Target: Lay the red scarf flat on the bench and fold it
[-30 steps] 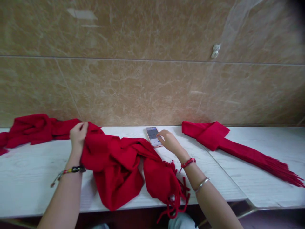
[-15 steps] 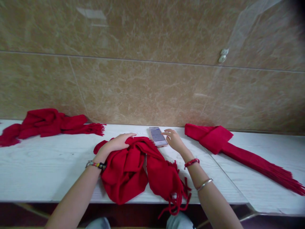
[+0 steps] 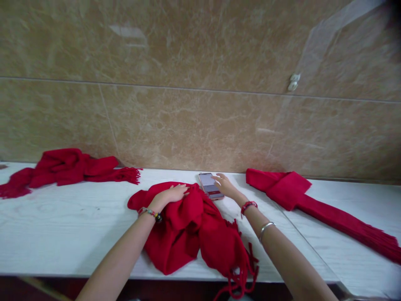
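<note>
My left hand lies on top of a bunched red scarf, its fingers stretched out over the cloth. The fringed end of that scarf hangs over the front edge of the white table. Behind the scarf, close to the wall, a smartphone lies face up with its screen lit. Over the phone's right side is my right hand, holding nothing, with its fingers apart and a fingertip at the screen.
Another crumpled red scarf lies at the back left. A folded red scarf stretches across the right side, fringe toward the front. A marbled tile wall rises behind the table and carries a small white hook-like fitting.
My left hand has shifted right over the scarf, bunching its upper part. The phone's screen content has changed, with a dark and red band now low on it. The view has tilted up slightly.
</note>
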A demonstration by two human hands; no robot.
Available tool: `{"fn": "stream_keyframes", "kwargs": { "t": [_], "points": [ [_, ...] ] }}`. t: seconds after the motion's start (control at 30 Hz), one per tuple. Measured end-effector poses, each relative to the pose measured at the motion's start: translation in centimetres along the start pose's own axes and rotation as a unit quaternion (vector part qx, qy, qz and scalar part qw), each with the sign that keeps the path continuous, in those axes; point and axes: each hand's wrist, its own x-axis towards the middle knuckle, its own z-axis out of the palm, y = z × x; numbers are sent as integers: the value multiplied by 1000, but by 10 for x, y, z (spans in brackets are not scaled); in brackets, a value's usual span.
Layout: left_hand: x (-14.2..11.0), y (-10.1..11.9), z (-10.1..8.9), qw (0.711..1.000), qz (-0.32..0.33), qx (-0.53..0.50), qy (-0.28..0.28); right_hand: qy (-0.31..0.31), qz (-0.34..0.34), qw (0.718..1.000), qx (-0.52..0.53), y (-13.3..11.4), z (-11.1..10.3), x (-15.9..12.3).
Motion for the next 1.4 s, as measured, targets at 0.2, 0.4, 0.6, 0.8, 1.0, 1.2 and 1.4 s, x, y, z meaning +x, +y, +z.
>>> {"fn": "stream_keyframes", "kwargs": {
  "t": [0.2,0.4,0.6,0.8,1.0,1.2,1.4],
  "points": [
    [10,-1,-32,979,-14,-42,200,-20,-13,1000,18,21,15,41],
    [-11,3,19,978,0,-39,-206,-3,5,999,39,33,33,45],
    [-11,0,25,997,35,-34,-54,15,9,999,27,28,25,32],
    [-20,-13,-27,922,-53,32,382,-14,-6,1000,7,21,23,39],
    [-30,-25,-24,951,12,125,283,-21,10,999,30,21,30,44],
    [-29,-5,-12,993,-76,36,81,-15,83,993,84,31,20,26],
    [-35,9,7,973,-129,24,-192,-19,178,972,151,33,22,18]
  ]
}}
